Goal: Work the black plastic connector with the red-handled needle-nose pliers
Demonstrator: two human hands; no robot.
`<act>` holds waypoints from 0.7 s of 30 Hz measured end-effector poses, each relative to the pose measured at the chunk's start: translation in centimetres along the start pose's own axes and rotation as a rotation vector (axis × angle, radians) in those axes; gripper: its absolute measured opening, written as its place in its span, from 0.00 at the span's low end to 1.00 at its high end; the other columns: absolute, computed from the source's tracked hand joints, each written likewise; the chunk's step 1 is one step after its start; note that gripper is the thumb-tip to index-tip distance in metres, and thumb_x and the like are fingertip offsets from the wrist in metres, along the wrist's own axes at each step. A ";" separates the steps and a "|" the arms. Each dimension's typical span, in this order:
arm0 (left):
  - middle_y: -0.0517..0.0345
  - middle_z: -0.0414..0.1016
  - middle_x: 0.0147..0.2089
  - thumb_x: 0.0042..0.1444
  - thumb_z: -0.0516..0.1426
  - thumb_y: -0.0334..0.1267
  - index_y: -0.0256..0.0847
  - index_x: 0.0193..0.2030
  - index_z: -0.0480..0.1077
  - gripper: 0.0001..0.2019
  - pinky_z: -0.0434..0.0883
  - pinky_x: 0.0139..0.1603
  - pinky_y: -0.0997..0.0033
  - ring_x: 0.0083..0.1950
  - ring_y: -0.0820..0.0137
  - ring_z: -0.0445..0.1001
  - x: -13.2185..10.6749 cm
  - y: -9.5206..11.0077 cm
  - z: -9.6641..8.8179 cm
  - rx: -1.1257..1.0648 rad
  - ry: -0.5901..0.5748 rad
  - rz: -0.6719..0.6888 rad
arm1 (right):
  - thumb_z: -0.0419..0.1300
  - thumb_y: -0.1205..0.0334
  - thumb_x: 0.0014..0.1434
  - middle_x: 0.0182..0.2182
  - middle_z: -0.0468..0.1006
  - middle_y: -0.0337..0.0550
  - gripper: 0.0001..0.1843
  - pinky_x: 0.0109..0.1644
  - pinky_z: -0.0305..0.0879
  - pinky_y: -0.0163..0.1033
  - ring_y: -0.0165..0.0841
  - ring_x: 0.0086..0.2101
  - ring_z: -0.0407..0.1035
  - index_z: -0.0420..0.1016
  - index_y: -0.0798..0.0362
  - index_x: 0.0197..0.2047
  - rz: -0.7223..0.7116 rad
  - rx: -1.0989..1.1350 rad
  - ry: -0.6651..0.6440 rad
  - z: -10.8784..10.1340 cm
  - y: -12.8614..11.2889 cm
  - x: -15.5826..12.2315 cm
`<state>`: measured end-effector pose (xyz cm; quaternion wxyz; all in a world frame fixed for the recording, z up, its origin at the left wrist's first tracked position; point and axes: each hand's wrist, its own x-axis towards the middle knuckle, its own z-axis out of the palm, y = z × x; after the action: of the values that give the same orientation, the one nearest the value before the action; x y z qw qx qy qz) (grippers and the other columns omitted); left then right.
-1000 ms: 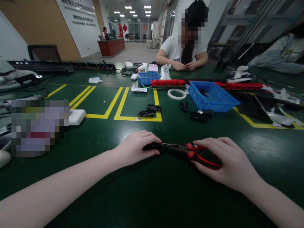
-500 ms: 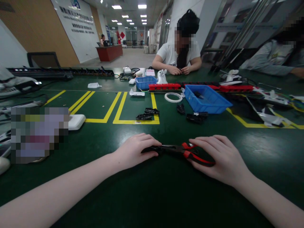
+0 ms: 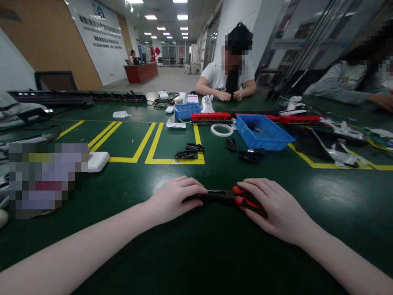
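Observation:
Pinched between the thumb and fingers of my left hand is a small black part, mostly covered by the fingers. My right hand is wrapped round the red and black handles of long-nose pliers. The jaws of the pliers point left and meet the black part at my left fingertips. Whether the jaws grip it or only touch it, I cannot tell. Both hands are low over the green table. Beyond them lie several similar black parts.
A blue bin with black pieces inside stands at the right, beside a white ring. Farther back are a smaller blue bin and a red strip. At left lies a white box. Another person sits opposite.
My right hand has shifted a little left and closed further round the plier handles, which are nearer together. My left hand has barely moved. The view has tilted slightly.

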<state>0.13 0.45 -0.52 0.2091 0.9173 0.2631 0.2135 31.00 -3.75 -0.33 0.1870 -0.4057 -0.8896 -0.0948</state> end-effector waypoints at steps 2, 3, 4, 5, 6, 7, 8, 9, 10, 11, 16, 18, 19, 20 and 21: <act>0.53 0.77 0.56 0.64 0.60 0.30 0.41 0.56 0.71 0.15 0.75 0.57 0.55 0.55 0.62 0.76 0.0 0.0 0.0 -0.003 -0.001 0.001 | 0.60 0.58 0.61 0.48 0.79 0.54 0.21 0.45 0.74 0.49 0.44 0.45 0.75 0.71 0.54 0.57 -0.006 0.010 0.005 0.0 0.0 0.0; 0.53 0.77 0.56 0.64 0.60 0.31 0.41 0.56 0.71 0.15 0.75 0.57 0.55 0.55 0.62 0.76 0.0 0.0 0.1 -0.004 0.001 -0.001 | 0.61 0.58 0.61 0.48 0.79 0.53 0.21 0.45 0.74 0.48 0.44 0.44 0.76 0.71 0.54 0.56 -0.010 0.017 0.013 0.0 0.0 -0.1; 0.53 0.77 0.56 0.64 0.60 0.30 0.42 0.56 0.71 0.15 0.75 0.57 0.55 0.55 0.62 0.76 0.0 0.0 0.1 -0.003 0.005 -0.003 | 0.61 0.58 0.61 0.48 0.79 0.53 0.21 0.44 0.75 0.48 0.43 0.44 0.76 0.71 0.53 0.56 -0.014 0.022 0.022 0.0 0.0 -0.1; 0.53 0.77 0.56 0.64 0.60 0.30 0.42 0.56 0.71 0.15 0.75 0.57 0.55 0.55 0.62 0.76 0.0 0.1 0.1 -0.003 0.009 -0.005 | 0.61 0.58 0.61 0.49 0.79 0.53 0.21 0.45 0.75 0.48 0.43 0.44 0.76 0.71 0.53 0.56 -0.016 0.025 0.033 0.0 0.0 -0.2; 0.53 0.77 0.55 0.63 0.60 0.30 0.42 0.56 0.71 0.15 0.75 0.57 0.56 0.55 0.62 0.75 -0.1 0.1 0.1 -0.002 0.010 -0.008 | 0.61 0.58 0.61 0.50 0.78 0.54 0.21 0.45 0.75 0.48 0.44 0.45 0.76 0.71 0.53 0.56 -0.017 0.025 0.043 0.0 -0.1 -0.2; 0.53 0.76 0.55 0.63 0.60 0.30 0.42 0.56 0.71 0.15 0.75 0.57 0.56 0.55 0.62 0.75 -0.1 0.2 0.0 -0.001 0.010 -0.011 | 0.61 0.58 0.61 0.51 0.78 0.55 0.21 0.46 0.75 0.49 0.44 0.46 0.76 0.71 0.53 0.56 -0.018 0.021 0.050 0.0 -0.1 -0.3; 0.53 0.76 0.55 0.63 0.60 0.29 0.42 0.55 0.70 0.14 0.74 0.57 0.56 0.55 0.62 0.75 -0.1 0.3 0.0 -0.001 0.006 -0.016 | 0.61 0.58 0.61 0.52 0.77 0.56 0.20 0.46 0.75 0.49 0.45 0.46 0.76 0.70 0.53 0.56 -0.019 0.014 0.053 0.0 -0.1 -0.4; 0.53 0.76 0.55 0.63 0.60 0.29 0.42 0.55 0.70 0.14 0.74 0.57 0.56 0.55 0.62 0.75 -0.1 0.4 0.0 0.000 0.000 -0.021 | 0.61 0.58 0.62 0.53 0.76 0.57 0.20 0.46 0.75 0.50 0.45 0.47 0.76 0.70 0.54 0.56 -0.018 0.005 0.052 0.1 -0.1 -0.4; 0.53 0.76 0.55 0.64 0.60 0.29 0.42 0.55 0.70 0.14 0.74 0.57 0.56 0.55 0.62 0.74 -0.1 0.5 -0.1 0.002 -0.006 -0.027 | 0.61 0.58 0.62 0.54 0.76 0.57 0.20 0.46 0.75 0.50 0.45 0.47 0.76 0.69 0.54 0.56 -0.018 -0.003 0.047 0.1 -0.1 -0.5; 0.54 0.76 0.55 0.64 0.60 0.29 0.41 0.55 0.70 0.14 0.74 0.57 0.56 0.56 0.62 0.74 -0.1 0.6 -0.1 0.006 -0.011 -0.035 | 0.61 0.57 0.62 0.54 0.76 0.58 0.20 0.46 0.75 0.51 0.45 0.47 0.76 0.69 0.54 0.56 -0.020 -0.010 0.043 0.1 -0.1 -0.5; 0.54 0.75 0.55 0.64 0.59 0.29 0.41 0.54 0.69 0.13 0.73 0.57 0.55 0.55 0.62 0.73 0.0 0.7 -0.1 0.016 -0.028 -0.052 | 0.61 0.57 0.62 0.50 0.78 0.57 0.21 0.46 0.75 0.49 0.44 0.44 0.76 0.68 0.55 0.56 -0.050 -0.016 0.049 0.0 -0.2 -0.3; 0.54 0.75 0.55 0.64 0.59 0.29 0.41 0.54 0.69 0.13 0.73 0.56 0.56 0.55 0.62 0.73 0.0 0.7 -0.1 0.017 -0.030 -0.047 | 0.61 0.57 0.62 0.46 0.80 0.54 0.20 0.43 0.75 0.47 0.42 0.41 0.76 0.69 0.56 0.55 -0.052 -0.005 0.046 -0.1 -0.3 -0.3; 0.54 0.74 0.55 0.64 0.59 0.29 0.42 0.54 0.69 0.13 0.73 0.56 0.56 0.55 0.62 0.73 0.0 0.7 -0.1 0.018 -0.030 -0.046 | 0.61 0.57 0.62 0.45 0.80 0.54 0.19 0.42 0.75 0.45 0.41 0.40 0.76 0.69 0.56 0.54 -0.049 0.000 0.043 -0.1 -0.3 -0.3; 0.54 0.74 0.55 0.64 0.59 0.29 0.42 0.54 0.69 0.13 0.73 0.56 0.57 0.55 0.62 0.73 0.0 0.7 -0.2 0.017 -0.031 -0.045 | 0.61 0.57 0.62 0.44 0.80 0.53 0.19 0.41 0.75 0.44 0.41 0.40 0.76 0.69 0.56 0.53 -0.046 0.002 0.040 -0.1 -0.4 -0.3; 0.54 0.74 0.55 0.64 0.59 0.29 0.42 0.54 0.69 0.13 0.73 0.56 0.57 0.55 0.62 0.72 0.0 0.7 -0.2 0.016 -0.032 -0.044 | 0.61 0.57 0.62 0.43 0.80 0.53 0.18 0.40 0.75 0.44 0.41 0.39 0.76 0.70 0.56 0.53 -0.042 0.002 0.040 -0.1 -0.4 -0.3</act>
<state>0.31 -0.08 -0.01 0.2105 0.9162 0.2817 0.1922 30.91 -4.27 -0.37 0.2030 -0.3848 -0.8941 -0.1059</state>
